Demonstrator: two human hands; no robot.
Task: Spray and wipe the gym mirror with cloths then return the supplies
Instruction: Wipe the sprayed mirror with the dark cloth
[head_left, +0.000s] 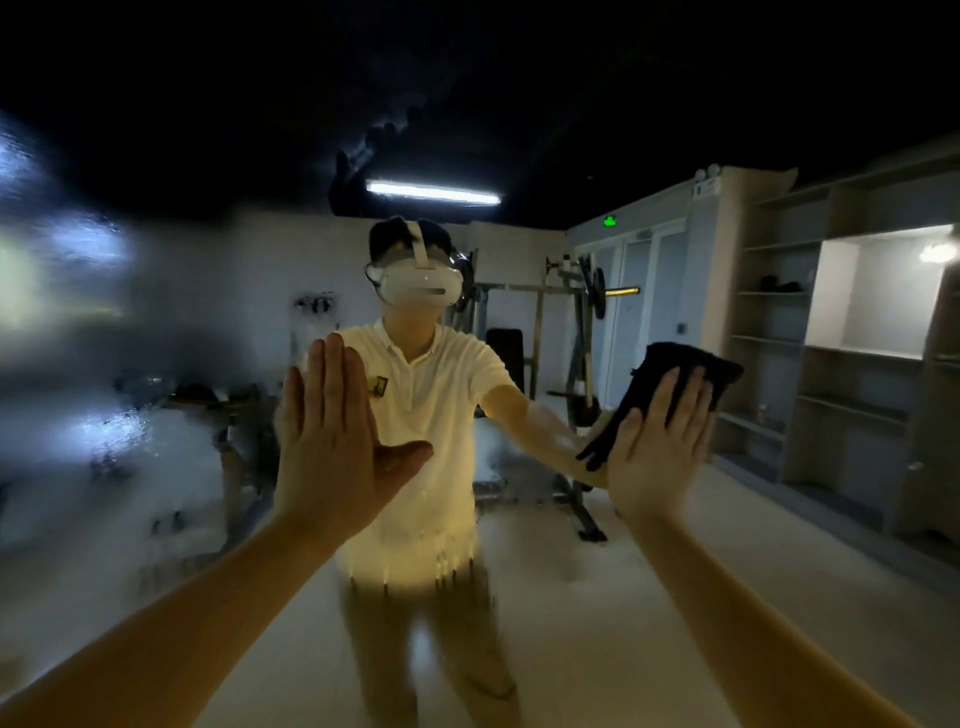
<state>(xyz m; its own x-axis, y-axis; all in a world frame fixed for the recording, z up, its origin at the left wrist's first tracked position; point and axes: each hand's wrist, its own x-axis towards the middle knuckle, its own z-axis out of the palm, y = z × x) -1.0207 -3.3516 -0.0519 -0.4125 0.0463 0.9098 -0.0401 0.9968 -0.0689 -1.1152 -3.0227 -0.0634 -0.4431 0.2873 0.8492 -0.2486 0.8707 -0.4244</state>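
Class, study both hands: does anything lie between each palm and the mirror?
Right hand: yes, the dark cloth is spread between its palm and the mirror. Left hand: nothing visible; its flat palm seems to meet the mirror bare.

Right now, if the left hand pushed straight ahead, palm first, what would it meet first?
The mirror; the left hand seems to be on it or almost on it, though depth is unclear.
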